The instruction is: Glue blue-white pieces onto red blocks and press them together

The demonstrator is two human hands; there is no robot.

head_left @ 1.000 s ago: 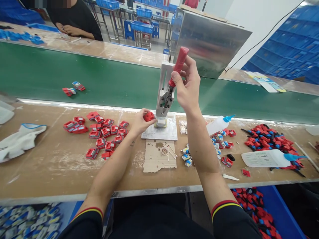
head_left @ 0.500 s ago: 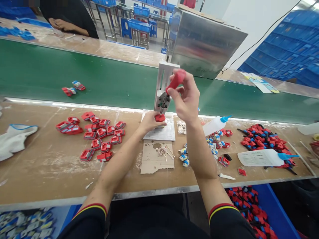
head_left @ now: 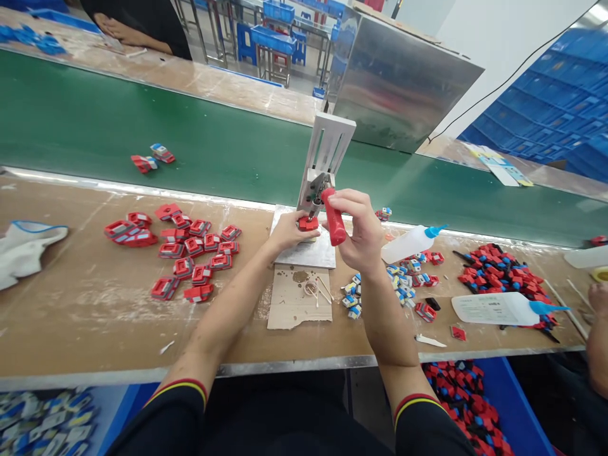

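My left hand (head_left: pixel 287 232) holds a small red plastic part (head_left: pixel 308 223) between its fingers, on the metal base plate (head_left: pixel 304 254) of a toggle clamp press. The press's upright (head_left: pixel 327 142) rises behind it, and the clamp's plunger (head_left: pixel 314 208) comes down onto the top of the part. Fingers of my right hand (head_left: pixel 360 229) are wrapped round the red clamp handle (head_left: pixel 335 218), which points down toward me. What lies under the red part is mostly hidden by my left fingers.
Red toy parts (head_left: pixel 194 246) lie left, blue-and-white ones (head_left: pixel 401 285) right. Two white bottles (head_left: pixel 496 308) (head_left: pixel 408 244) and a red-and-black heap (head_left: pixel 498 272) are farther right. Cardboard (head_left: pixel 285 307) with cotton swabs sits in front; a green belt (head_left: pixel 228 152) runs behind. Another person's arm (head_left: pixel 597 342) is at right.
My right hand has swung the red handle down toward me, and the plunger now meets the red part. My left hand stays at the part. Another person's arm has appeared at the right edge.
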